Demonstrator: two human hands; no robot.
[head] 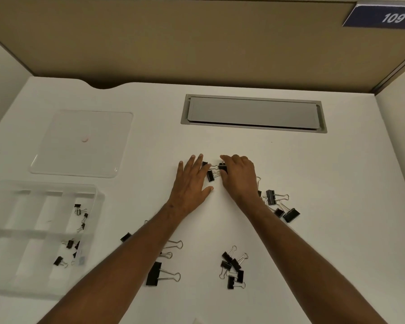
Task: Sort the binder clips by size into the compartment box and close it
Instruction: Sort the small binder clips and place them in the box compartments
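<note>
The clear compartment box (0, 232) sits at the left with several small black binder clips (80, 213) in its right-hand compartments. Its clear lid (63, 127) lies flat behind it. My left hand (191, 181) rests flat on the white desk, fingers apart, touching a small clip (210, 176). My right hand (237, 177) pinches a small black clip (222, 166) with thumb and fingers. Loose clips lie in groups: medium ones (279, 204) right of my right arm, small ones (233, 267) near the front, large ones (160, 273) by my left forearm.
A grey cable hatch (253, 113) is set into the white desk (337, 253) behind my hands. A tan partition wall (197, 43) with a "109" sign (384, 17) closes off the back. One clip (126, 237) lies left of my left forearm.
</note>
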